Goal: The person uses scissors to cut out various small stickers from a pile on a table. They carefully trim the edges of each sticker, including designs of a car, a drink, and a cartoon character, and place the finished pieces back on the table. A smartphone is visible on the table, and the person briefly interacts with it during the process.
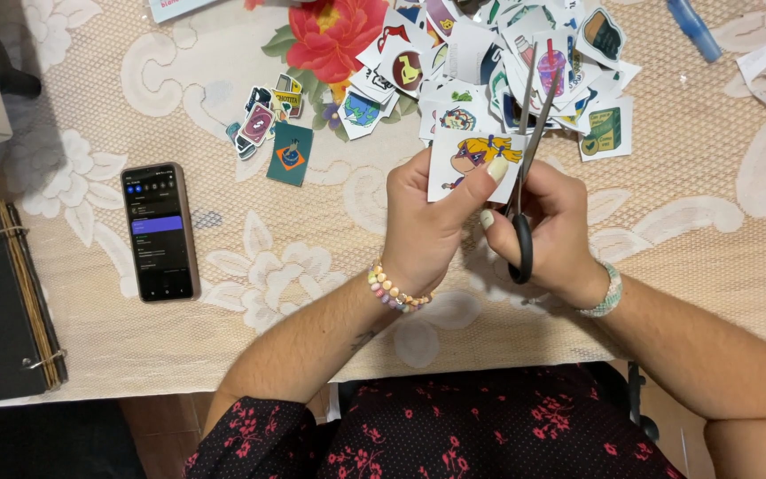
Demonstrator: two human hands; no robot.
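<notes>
My left hand [427,222] pinches a white paper sticker [472,158] printed with a yellow-haired cartoon figure, holding it above the table. My right hand [556,226] grips black-handled scissors [525,168], whose blades point away from me along the sticker's right edge. Beyond both hands lies a heap of cut-out stickers [498,62], spread across the far middle of the lace tablecloth [277,266].
A smartphone [160,231] with a lit screen lies left of my hands. A black ring binder [2,302] sits at the left edge. A small cluster of stickers [272,120] lies near a red flower print. A blue pen [693,27] rests far right.
</notes>
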